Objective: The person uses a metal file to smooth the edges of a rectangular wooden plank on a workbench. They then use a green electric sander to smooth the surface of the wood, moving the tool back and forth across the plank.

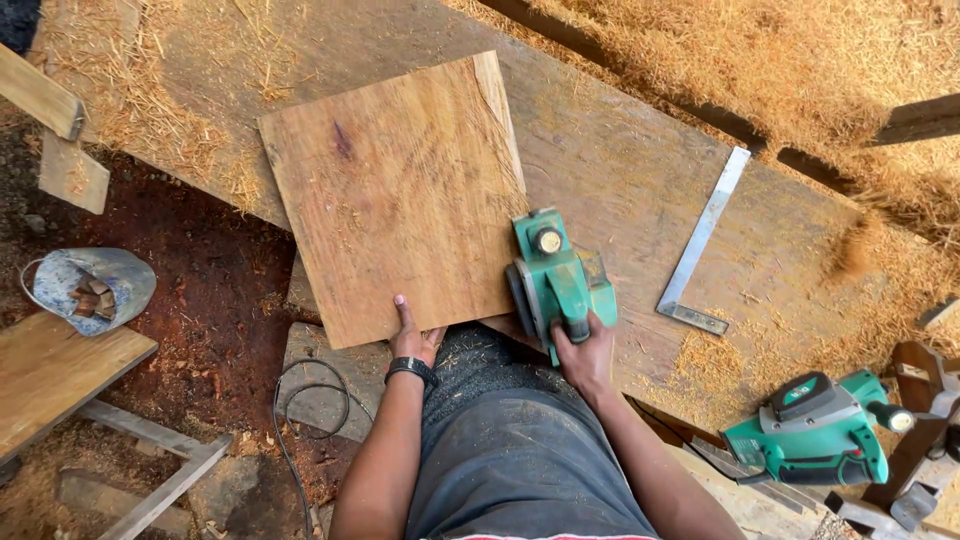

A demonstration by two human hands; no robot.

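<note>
Head view: a person's right hand (585, 352) is wrapped tight around the rear handle of a green electric planer (556, 280), which sits on the right edge of a square wooden board (400, 190). At nine o'clock from the planer, the left hand (412, 338), a black watch (412, 369) at its wrist, presses the board's near edge, thumb on top, the other fingers hidden beneath. The board rests on a long workbench plank (620, 170) strewn with wood shavings (800, 60). A steel try square (700, 245) lies at three o'clock of the planer; a second green power tool (815, 430) sits at four o'clock. A bucket (90, 288) stands at nine o'clock, well apart.
</note>
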